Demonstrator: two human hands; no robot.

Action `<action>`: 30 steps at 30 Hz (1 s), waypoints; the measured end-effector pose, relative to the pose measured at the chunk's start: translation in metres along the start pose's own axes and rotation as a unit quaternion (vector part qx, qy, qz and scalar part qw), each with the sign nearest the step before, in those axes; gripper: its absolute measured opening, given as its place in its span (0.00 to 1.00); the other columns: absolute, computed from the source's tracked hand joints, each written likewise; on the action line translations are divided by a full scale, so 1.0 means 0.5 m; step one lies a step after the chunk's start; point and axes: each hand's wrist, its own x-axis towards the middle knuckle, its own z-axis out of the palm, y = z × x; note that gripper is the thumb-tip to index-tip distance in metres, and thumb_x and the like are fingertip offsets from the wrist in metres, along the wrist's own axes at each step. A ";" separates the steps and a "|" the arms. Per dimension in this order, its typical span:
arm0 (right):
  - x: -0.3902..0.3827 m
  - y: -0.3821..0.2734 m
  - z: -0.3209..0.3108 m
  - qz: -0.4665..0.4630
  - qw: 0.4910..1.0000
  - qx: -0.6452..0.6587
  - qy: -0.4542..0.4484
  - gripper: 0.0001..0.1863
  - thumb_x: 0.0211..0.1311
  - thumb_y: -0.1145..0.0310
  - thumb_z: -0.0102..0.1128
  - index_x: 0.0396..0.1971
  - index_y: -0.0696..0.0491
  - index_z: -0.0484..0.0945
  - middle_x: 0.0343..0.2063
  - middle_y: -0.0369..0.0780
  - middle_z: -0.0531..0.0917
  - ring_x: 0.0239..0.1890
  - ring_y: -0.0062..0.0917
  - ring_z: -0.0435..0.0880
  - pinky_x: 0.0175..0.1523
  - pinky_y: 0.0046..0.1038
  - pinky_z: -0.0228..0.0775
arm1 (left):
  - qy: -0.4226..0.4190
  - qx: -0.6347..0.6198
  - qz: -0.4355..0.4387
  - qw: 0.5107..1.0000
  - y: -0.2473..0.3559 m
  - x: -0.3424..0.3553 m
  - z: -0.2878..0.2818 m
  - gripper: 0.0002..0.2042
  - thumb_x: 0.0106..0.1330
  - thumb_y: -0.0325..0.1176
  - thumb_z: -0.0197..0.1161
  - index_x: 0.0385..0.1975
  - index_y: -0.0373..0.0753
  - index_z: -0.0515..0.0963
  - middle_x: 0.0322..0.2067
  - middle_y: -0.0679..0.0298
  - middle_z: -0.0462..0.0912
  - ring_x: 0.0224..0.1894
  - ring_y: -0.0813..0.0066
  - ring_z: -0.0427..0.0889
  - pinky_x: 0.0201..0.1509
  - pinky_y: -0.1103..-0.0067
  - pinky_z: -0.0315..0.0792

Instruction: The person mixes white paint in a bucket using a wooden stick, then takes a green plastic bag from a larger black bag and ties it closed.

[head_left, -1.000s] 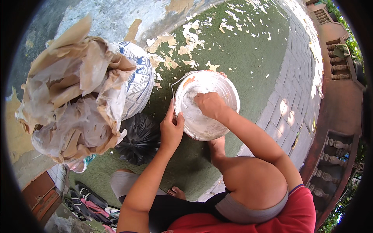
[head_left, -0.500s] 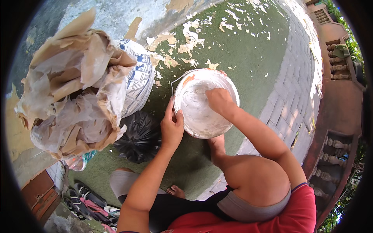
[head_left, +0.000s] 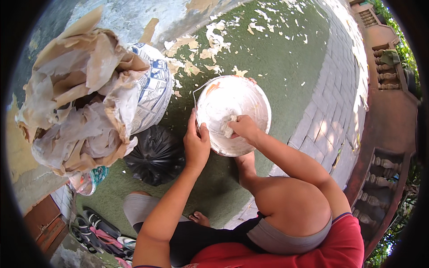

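A round bucket (head_left: 260, 105), coated inside with white residue and marked with an orange patch near the top, is tilted so its mouth faces me. My left hand (head_left: 197, 145) grips its left side, thumb at the rim and fingers along the outer wall. A thin wire handle (head_left: 194, 96) sticks out just above that hand. Inside the bucket, my right hand (head_left: 245, 128) pinches a crumpled whitish lump (head_left: 229, 127), perhaps a rag, against the lower inner wall. Whatever lies under the lump is hidden.
Left of me stand a sack (head_left: 154, 87) stuffed with torn brown paper (head_left: 85, 111) and a black plastic bag (head_left: 156, 156). Peeled flakes (head_left: 219, 42) litter the green turf by the wall. Slippers (head_left: 105, 228) lie lower left; grey paving (head_left: 321, 114) and a balustrade (head_left: 380, 178) run along the right.
My right hand has moved down toward the bucket's lower inner wall, and the whitish lump in its fingers now shows. My left hand keeps its grip on the bucket.
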 end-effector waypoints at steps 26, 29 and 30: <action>-0.015 -0.023 -0.023 -0.490 0.590 -0.636 -0.087 0.06 0.56 0.69 0.53 0.31 0.49 0.80 0.32 0.34 0.82 0.40 0.27 0.82 0.47 0.31 0.73 | -0.016 0.031 0.028 0.999 -0.005 0.010 -0.026 0.26 0.68 0.30 0.57 0.66 0.34 0.64 0.39 0.52 0.81 0.28 0.75 0.77 0.34 0.77 0.73; -0.038 -0.075 -0.065 -0.422 0.653 -0.629 -0.029 0.06 0.56 0.70 0.55 0.30 0.51 0.80 0.33 0.39 0.84 0.39 0.34 0.84 0.46 0.35 0.74 | -0.006 0.047 0.032 0.998 -0.001 0.009 -0.032 0.26 0.68 0.30 0.58 0.66 0.34 0.64 0.27 0.63 0.79 0.24 0.83 0.69 0.29 0.81 0.68; -0.031 -0.074 -0.081 -0.418 0.677 -0.605 -0.009 0.06 0.56 0.70 0.54 0.31 0.51 0.80 0.32 0.41 0.84 0.38 0.35 0.84 0.45 0.36 0.75 | -0.011 0.040 0.032 0.999 0.003 0.009 -0.030 0.26 0.68 0.29 0.58 0.66 0.34 0.64 0.27 0.63 0.79 0.24 0.84 0.69 0.29 0.81 0.68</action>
